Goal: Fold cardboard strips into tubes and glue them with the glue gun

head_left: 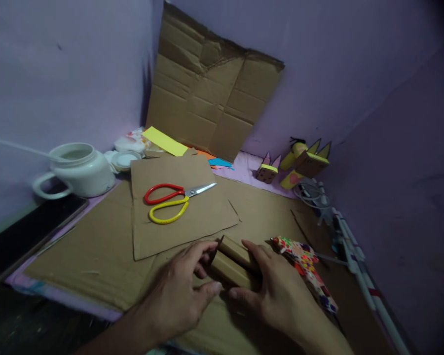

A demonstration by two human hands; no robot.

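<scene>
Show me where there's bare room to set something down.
Mostly bare: the board between black slab and sheet, and again between sheet and glue gun, beyond the right hand. Crowded: the back edge, with mug and figures, and the front middle, where it and the left hand flank the cardboard piece.

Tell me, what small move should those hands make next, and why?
Perhaps gently press the two long sides of the folded cardboard piece together: a dark gap shows between them, the right hand grips one end, and the left hand's fingertips are at the other.
</scene>
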